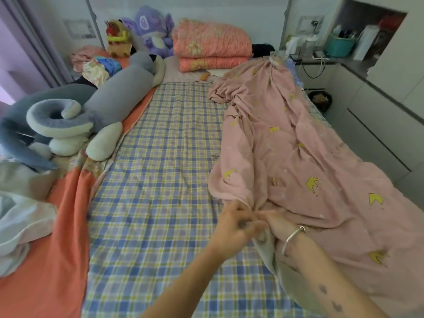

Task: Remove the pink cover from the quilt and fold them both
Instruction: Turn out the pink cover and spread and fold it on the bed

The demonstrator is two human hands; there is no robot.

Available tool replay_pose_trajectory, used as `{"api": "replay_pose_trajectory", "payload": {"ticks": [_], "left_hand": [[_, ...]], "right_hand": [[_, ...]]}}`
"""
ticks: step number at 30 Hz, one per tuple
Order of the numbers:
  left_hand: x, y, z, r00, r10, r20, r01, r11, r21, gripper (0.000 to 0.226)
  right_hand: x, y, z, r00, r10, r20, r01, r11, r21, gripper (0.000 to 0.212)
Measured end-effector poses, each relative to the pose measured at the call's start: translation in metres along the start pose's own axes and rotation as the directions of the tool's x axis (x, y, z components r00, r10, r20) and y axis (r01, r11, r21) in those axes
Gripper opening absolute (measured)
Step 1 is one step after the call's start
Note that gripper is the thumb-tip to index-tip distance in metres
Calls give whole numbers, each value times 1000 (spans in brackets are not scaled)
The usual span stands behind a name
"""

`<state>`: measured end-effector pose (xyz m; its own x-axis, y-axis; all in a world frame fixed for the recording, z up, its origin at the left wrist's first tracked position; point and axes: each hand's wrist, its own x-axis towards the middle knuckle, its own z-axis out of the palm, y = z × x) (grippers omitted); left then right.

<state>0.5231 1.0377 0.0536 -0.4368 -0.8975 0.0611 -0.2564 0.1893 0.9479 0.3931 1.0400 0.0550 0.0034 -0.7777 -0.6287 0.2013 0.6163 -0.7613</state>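
A: What stands along the right side?
B: A run of white drawer cabinets [378, 134] under a dark counter [358, 67], with an open niche [367, 31] above it holding a teal basket [339, 45]. A dark bin [320, 99] sits low between the cabinets and the bed [160, 180].
A: And the rest?
B: A white panelled wall [206, 8] behind the head of the bed, a lilac curtain [20, 49] at the left edge. The light is soft and even, purplish by the curtain.

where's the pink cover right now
Head view: the pink cover lies along the right side of the plaid sheet, its near edge gripped by the left hand and right hand.
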Motion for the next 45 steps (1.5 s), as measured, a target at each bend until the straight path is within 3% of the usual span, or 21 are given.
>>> {"api": "replay_pose_trajectory", "payload": {"ticks": [1,2,4,5,7,9,12,14,17,19,20,22,25,27,30,33,35,37,40,42,45], "left_hand": [[-1,-3,-3,977,-190,-98,162,958,-238,17],[3,-13,-5,895,-422,-145,311,823,-475,12],[16,-32,-8,648,-759,60,497,362,-789,30],[22,-35,-7,585,-789,186,544,213,-812,45],[34,-35,-2,598,-743,300,572,135,-809,55],[49,-26,1,645,-720,255,529,181,-829,48],[62,-18,-1,641,-747,176,522,255,-814,38],[61,-20,-7,619,-785,-11,539,435,-721,26],[49,-9,-23,703,-577,-416,523,816,-248,45],[38,3,-30,806,-328,-493,414,907,74,50],[33,7,-30,852,-211,-479,323,932,165,50],[25,14,-23,936,-2,-351,102,958,268,46],[11,13,-1,966,245,-81,-207,924,323,45],[4,11,11,956,281,84,-293,905,308,45],[-2,0,12,959,244,144,-268,946,181,39],[-2,-14,3,993,-95,-65,94,995,-21,29],[4,-23,0,944,-318,-85,327,932,153,45],[12,-32,4,912,-410,-7,385,850,361,65],[29,-33,15,916,-402,4,338,775,534,33],[40,-33,12,923,-357,-141,384,850,361,24],[56,-17,-10,823,-483,-300,422,873,-246,24]], "right_hand": [[-4,0,1,1000,-14,28,13,1000,16,13],[-8,-1,1,997,-29,73,25,998,56,14],[-17,0,-4,984,-69,163,48,991,128,18],[-23,0,-4,975,-72,210,45,991,128,19],[-34,-1,-4,946,-66,318,25,991,132,14],[-39,6,-9,937,-14,349,-13,997,74,15],[-43,9,-25,951,24,309,-44,997,57,15],[-43,10,-40,967,13,255,-39,995,96,19],[-37,11,-57,995,14,103,-19,999,42,21],[-32,14,-54,1000,27,16,-23,980,-197,22],[-28,15,-49,1000,14,-13,-18,940,-342,14],[-16,9,-35,993,-86,-86,49,930,-363,12],[-3,-17,-6,992,-114,-49,112,993,-30,36],[5,-24,2,998,-50,-34,52,997,63,42],[11,-15,-6,969,-55,-240,89,987,135,28],[4,-12,-21,953,-43,-300,146,933,328,22],[-1,-13,-29,963,-34,-266,126,933,338,25],[-3,-14,-32,974,-52,-222,111,959,262,35],[-9,-18,-30,978,-78,-194,105,986,131,28],[-15,-26,-39,976,-105,-193,131,983,126,27],[-22,-34,-58,983,-132,-130,146,983,108,23]]}}
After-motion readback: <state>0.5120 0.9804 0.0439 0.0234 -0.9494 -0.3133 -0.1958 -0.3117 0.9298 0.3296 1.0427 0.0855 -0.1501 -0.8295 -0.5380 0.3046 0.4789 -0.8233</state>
